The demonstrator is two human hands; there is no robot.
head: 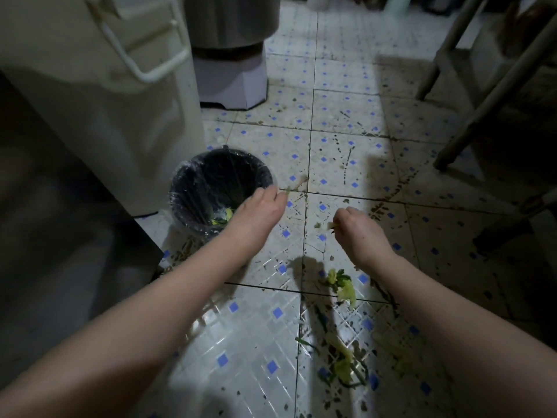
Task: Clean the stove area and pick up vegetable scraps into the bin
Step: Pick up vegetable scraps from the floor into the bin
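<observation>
A small round bin (193,173) lined with a clear plastic bag stands on the tiled floor beside a cream cabinet; pale green scraps lie at its bottom. My left hand (259,212) hovers at the bin's right rim and pinches a thin green stem that points right. My right hand (357,226) is curled over the floor to the right, gripping a small yellow-green scrap. A clump of leafy scraps (342,285) lies on the floor below that hand. More green scraps (342,362) are strewn nearer to me.
A cream cabinet (105,95) stands left of the bin, with a metal pot on a white stand (232,58) behind it. Slanted metal legs (494,86) rise at the right. The white tiles with blue squares (340,122) are spattered with dark bits.
</observation>
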